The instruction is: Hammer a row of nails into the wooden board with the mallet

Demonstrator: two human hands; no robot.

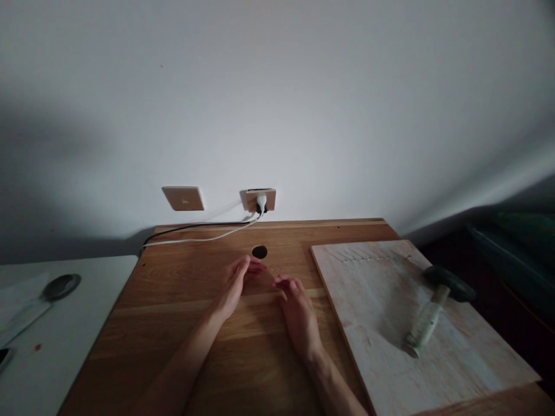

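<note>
My left hand (236, 284) is just above the wooden desk (165, 323), near the round cable hole (259, 252). Its fingers curve loosely toward the right, apart from the thumb, with nothing visible in them. Facing it, my right hand (299, 315) has loosely bent, spread fingers. The fingertips of both hands come close together; the small gap between them is blurred. To the right lies a pale wooden board (368, 312) with a row of thin nails (362, 256) near its far edge. A mallet (427, 323) with a dark head and worn light handle rests on the board.
White and black cables (208, 236) run along the desk's back edge to a wall socket (271, 199). Left of it is a blank-looking wall plate (182, 198). A white table (99, 300) at left bears a dark round object (62, 286). Dark green furniture (515, 254) stands at right.
</note>
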